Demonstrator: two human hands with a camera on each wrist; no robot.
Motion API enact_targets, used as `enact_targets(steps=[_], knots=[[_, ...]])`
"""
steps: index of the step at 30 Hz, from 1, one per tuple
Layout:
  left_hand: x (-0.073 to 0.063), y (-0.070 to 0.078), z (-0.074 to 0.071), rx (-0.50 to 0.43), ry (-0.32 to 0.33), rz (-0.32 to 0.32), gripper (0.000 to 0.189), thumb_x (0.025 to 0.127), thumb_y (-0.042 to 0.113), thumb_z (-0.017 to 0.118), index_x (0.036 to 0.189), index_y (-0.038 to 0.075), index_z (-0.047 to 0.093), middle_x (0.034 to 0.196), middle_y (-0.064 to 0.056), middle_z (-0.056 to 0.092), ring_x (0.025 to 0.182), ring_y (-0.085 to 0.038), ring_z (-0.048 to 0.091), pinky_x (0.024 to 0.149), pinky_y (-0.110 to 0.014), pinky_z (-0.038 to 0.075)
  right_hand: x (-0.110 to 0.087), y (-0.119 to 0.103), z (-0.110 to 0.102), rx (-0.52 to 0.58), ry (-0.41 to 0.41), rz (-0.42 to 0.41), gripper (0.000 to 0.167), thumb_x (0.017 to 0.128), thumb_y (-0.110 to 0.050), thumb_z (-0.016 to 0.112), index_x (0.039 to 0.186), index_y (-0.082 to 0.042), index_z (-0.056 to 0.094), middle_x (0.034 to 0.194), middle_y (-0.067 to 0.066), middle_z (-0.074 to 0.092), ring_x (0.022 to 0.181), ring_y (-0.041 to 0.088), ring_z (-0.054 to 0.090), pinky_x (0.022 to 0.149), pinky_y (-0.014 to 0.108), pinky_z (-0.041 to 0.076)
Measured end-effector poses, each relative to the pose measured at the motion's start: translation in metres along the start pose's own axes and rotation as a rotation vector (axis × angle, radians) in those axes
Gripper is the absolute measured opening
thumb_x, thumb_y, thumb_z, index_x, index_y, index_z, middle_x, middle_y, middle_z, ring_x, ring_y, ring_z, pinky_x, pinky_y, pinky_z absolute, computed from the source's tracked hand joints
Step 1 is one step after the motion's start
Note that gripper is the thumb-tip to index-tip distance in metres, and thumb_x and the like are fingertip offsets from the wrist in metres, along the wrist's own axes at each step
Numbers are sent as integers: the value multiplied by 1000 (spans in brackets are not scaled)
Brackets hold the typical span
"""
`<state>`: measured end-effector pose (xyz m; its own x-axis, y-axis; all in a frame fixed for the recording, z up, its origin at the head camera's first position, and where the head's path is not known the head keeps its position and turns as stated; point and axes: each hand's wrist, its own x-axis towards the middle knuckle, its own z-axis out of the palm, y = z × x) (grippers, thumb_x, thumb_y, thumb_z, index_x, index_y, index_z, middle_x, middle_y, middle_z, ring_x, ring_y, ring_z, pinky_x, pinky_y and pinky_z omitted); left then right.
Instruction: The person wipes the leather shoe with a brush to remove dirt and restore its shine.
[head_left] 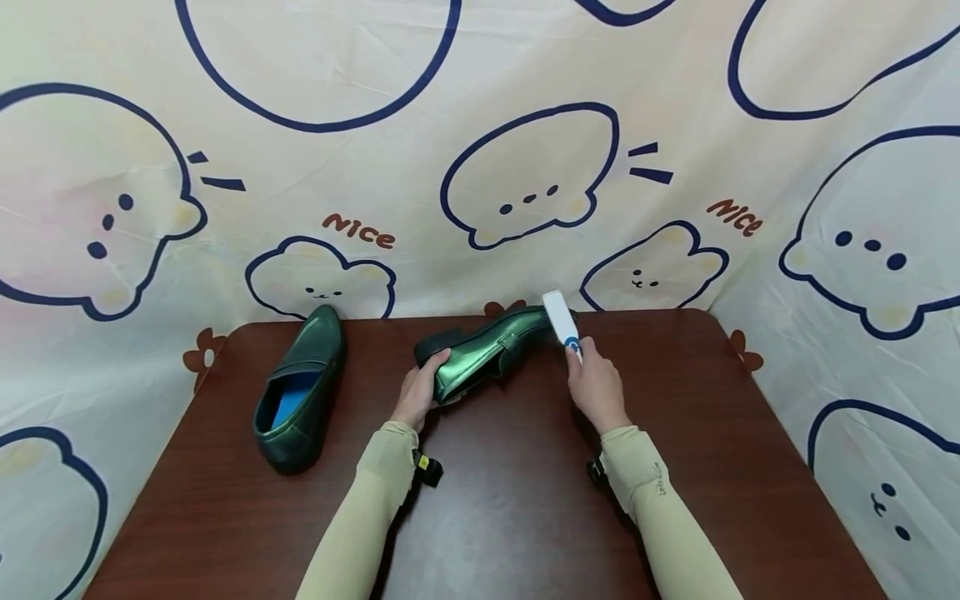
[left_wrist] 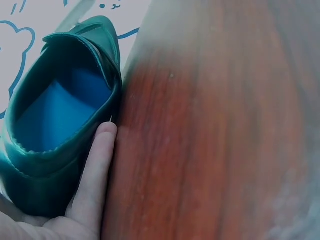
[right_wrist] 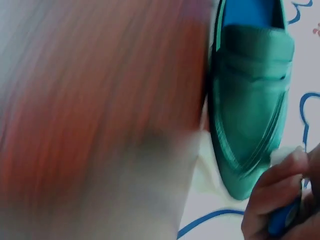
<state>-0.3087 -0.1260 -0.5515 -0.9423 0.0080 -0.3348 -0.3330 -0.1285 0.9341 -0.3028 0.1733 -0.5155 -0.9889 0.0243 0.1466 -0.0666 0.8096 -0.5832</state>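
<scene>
My left hand [head_left: 417,392] grips a shiny green loafer [head_left: 480,350] at its heel end and holds it tilted on its side, toe pointing right. In the left wrist view, a finger [left_wrist: 95,170] lies along the shoe's side, below the opening with its blue insole [left_wrist: 62,110]. My right hand [head_left: 597,385] holds a brush-like tool [head_left: 558,315] with a flat white head and a blue handle. Its white head overlaps the loafer's toe in the head view. The right wrist view shows the fingers curled round the blue handle [right_wrist: 284,218], beside the toe.
A second green loafer [head_left: 300,392] stands upright at the left of the brown wooden table [head_left: 525,500], toe toward the back. A white cloth [head_left: 420,183] with cartoon outlines hangs behind the table and along its sides.
</scene>
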Motion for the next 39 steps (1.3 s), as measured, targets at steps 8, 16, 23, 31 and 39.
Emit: enact_targets(steps=[8, 16, 23, 31, 39], knots=[[1, 1, 1, 6, -19, 2, 76, 90, 67, 67, 135, 7, 59, 118, -19, 65, 86, -24, 73, 82, -40, 62, 1, -21, 12, -55, -69, -98, 25, 110, -31, 51, 116, -7, 53, 68, 8, 51, 52, 23, 48, 48, 35, 36], [2, 3, 4, 0, -23, 5, 73, 91, 63, 68, 134, 4, 58, 116, -19, 65, 85, -23, 73, 81, -41, 63, 0, 7, -3, -107, -6, 24, 29, 110, -33, 49, 117, -4, 52, 74, 14, 60, 56, 29, 55, 51, 40, 40], [2, 3, 5, 1, -23, 13, 74, 92, 62, 68, 137, 5, 56, 120, -20, 63, 88, -25, 72, 82, -42, 63, -2, 15, -11, -84, -4, 71, 29, 112, -33, 46, 117, -4, 50, 73, 13, 55, 56, 28, 52, 50, 38, 37], [1, -2, 1, 26, -31, 5, 74, 92, 64, 67, 138, 7, 55, 121, -20, 62, 89, -24, 71, 84, -43, 62, -5, -25, 4, -39, -63, -79, 24, 111, -35, 48, 113, -11, 52, 67, 5, 49, 52, 23, 47, 49, 35, 34], [3, -3, 0, 32, -28, 6, 74, 92, 64, 66, 136, 6, 57, 119, -19, 63, 86, -24, 71, 81, -41, 63, -3, -19, 10, -77, -63, -71, 25, 110, -36, 50, 112, -12, 54, 66, 6, 53, 51, 24, 49, 47, 36, 35]])
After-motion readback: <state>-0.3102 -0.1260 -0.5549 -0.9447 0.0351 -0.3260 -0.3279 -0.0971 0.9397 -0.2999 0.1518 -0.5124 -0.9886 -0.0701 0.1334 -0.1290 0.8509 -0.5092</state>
